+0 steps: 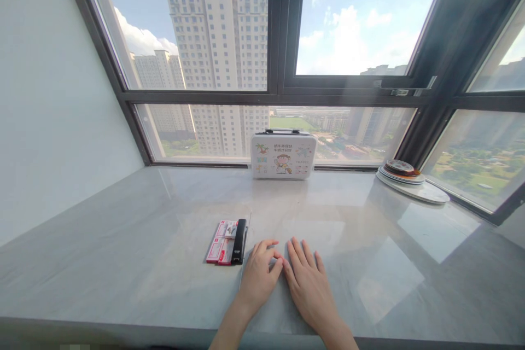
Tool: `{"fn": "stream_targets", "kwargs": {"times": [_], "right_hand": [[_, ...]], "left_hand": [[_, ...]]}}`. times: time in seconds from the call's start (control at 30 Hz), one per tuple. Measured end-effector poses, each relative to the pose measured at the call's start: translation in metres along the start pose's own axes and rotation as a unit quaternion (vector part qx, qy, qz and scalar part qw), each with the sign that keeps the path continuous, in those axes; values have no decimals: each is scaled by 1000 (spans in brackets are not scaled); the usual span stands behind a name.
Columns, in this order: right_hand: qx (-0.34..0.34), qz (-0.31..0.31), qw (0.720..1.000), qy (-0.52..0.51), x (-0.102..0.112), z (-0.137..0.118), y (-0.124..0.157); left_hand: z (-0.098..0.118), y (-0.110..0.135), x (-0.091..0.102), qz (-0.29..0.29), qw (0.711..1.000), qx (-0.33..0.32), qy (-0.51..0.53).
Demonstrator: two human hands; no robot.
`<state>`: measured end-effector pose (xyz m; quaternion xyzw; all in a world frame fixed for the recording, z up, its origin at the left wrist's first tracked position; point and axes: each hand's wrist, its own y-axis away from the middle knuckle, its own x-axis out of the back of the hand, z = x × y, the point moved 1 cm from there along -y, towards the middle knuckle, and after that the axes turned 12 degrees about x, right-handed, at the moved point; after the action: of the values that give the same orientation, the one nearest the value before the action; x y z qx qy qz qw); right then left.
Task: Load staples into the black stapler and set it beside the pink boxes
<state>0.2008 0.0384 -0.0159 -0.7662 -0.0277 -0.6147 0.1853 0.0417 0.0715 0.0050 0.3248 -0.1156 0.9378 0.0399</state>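
Note:
My right hand (309, 284) lies palm down on the grey marble-look counter (172, 290), its fingers stretched out and holding nothing. Close beside it, my left hand (259, 273) rests with bent, parted fingers; no object shows in it. The left forefinger and thumb come up to the right thumb, at or nearly at touching. Just left of my left hand, a black stapler (239, 241) stands lengthwise. Against its left side are red-and-white small boxes (217, 243), with a picture of staples on one.
A white carry case (283, 156) with cartoon prints and a dark handle stands upright by the window. Stacked plates or round boards (404, 175) are at the back right corner. A white wall (61, 120) bounds the left side; dark window frames (279, 98) run behind.

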Motion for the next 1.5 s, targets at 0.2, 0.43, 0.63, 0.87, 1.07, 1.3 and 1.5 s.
{"fn": "stream_targets", "kwargs": {"times": [0.2,0.43,0.63,0.87,1.07,1.3,1.5], "right_hand": [[-3,2,1000,0,0,-1,0],[-7,-4,1000,0,1,-1,-2],[-10,-3,1000,-10,1,-1,0],[-71,-3,990,-123,3,-6,-19],[18,60,972,-229,4,-72,-88],[28,32,975,-217,6,-91,-139],[76,14,973,-219,35,-23,-82]], "left_hand": [[1,0,1,-2,1000,-3,-8],[-1,1,-2,5,999,-10,-31],[-5,2,-9,24,997,-14,-69],[-3,18,-16,-11,986,-59,-158],[-16,54,-18,-48,982,-61,-173],[-39,84,-9,-66,986,-40,-149],[-8,76,4,51,990,47,-126]]}}
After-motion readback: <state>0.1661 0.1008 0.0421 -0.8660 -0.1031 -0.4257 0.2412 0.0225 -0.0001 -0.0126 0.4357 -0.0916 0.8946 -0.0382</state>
